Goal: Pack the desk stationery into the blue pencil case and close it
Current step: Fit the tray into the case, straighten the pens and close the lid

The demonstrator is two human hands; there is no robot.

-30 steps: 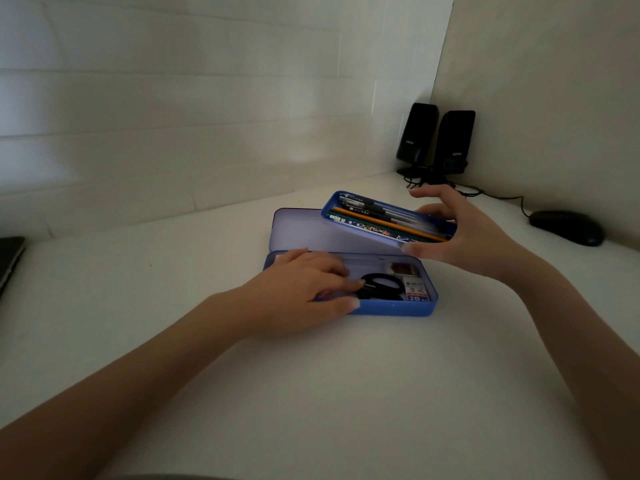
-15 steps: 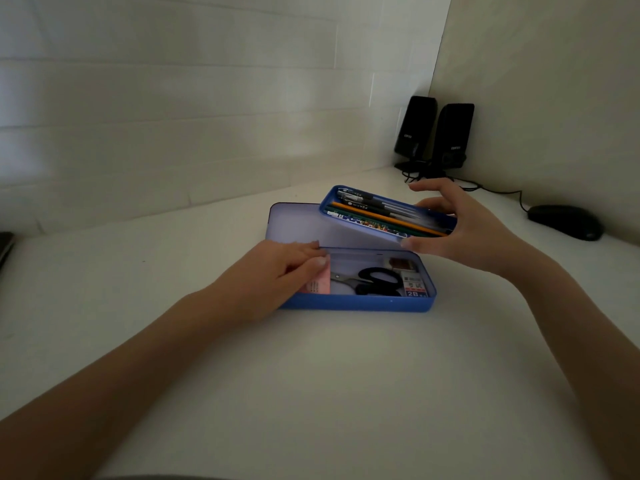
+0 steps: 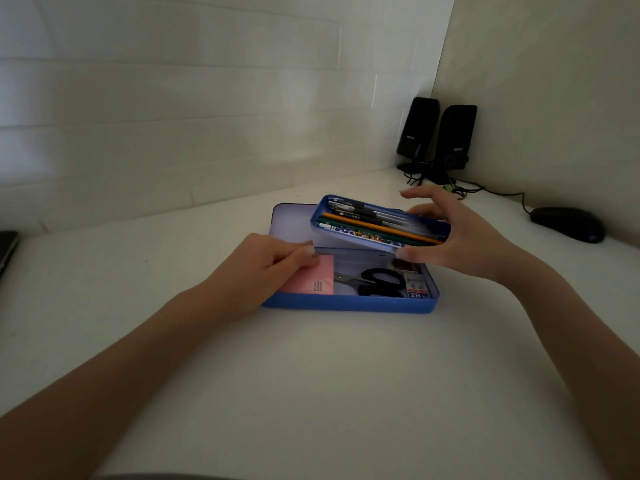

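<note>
The blue pencil case (image 3: 349, 303) lies open on the white desk, its lid (image 3: 289, 223) flat behind it. Inside are a pink sticky-note pad (image 3: 310, 280), black-handled scissors (image 3: 379, 283), a 2B lead box (image 3: 417, 288) and a dark eraser (image 3: 401, 264). My right hand (image 3: 464, 237) holds the blue inner tray (image 3: 379, 226), tilted above the case's back right, with pens, an orange pencil and a green pencil in it. My left hand (image 3: 256, 271) rests at the case's left end, its curled fingertips touching the pink pad.
Two black speakers (image 3: 438, 136) with cables stand in the far right corner. A black mouse (image 3: 568, 224) lies at the right by the wall. A dark object (image 3: 7, 249) sits at the left edge. White walls close the desk at the back and right.
My left hand has drawn back from over the scissors to the case's left end, uncovering the pink pad. The tray in my right hand has stayed nearly still.
</note>
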